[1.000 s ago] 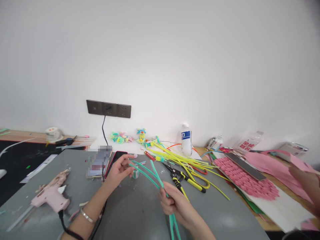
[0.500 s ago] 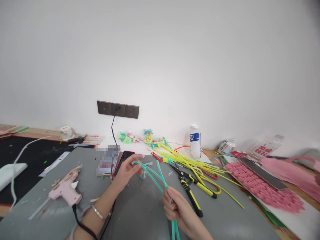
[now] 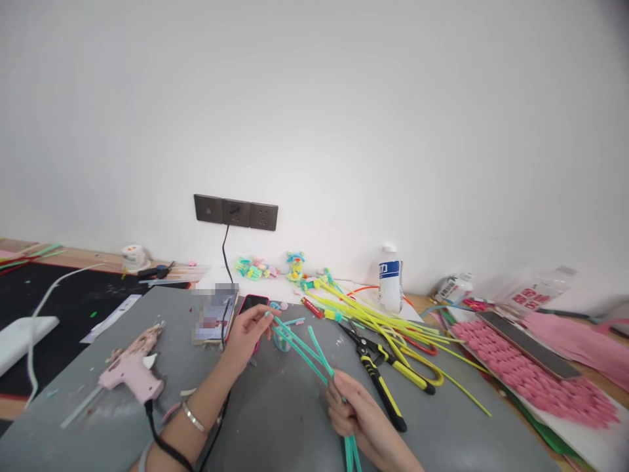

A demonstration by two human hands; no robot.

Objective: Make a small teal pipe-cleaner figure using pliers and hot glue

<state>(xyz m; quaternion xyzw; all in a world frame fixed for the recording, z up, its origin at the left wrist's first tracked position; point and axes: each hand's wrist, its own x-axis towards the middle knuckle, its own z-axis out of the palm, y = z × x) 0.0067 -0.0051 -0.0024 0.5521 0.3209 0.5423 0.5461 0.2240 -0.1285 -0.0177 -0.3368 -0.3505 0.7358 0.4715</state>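
Observation:
Teal pipe cleaners [image 3: 301,347] stretch between my hands above the grey mat. My left hand [image 3: 249,331] pinches their upper left ends between thumb and fingertips. My right hand [image 3: 351,408] is closed round the same strands lower down. One loose end sticks up above that fist, and several tails hang below it. Just behind the strands stands a small clear container [image 3: 282,341]. To the right of my right hand lie pliers [image 3: 376,373] with black and yellow handles. Yellow-green pipe cleaners [image 3: 393,322] are heaped behind them.
A pink glue gun [image 3: 132,373] rests at left, its black cord passing under my left forearm. Phones [image 3: 216,314] lie behind my left hand. A white bottle [image 3: 390,282] stands by the wall. At right, a phone [image 3: 525,344] lies on a pink braided piece [image 3: 555,393].
My left hand has closed its fingers on the teal ends, where the fingers were more spread before. The whole view has shifted slightly; my right hand keeps its grip.

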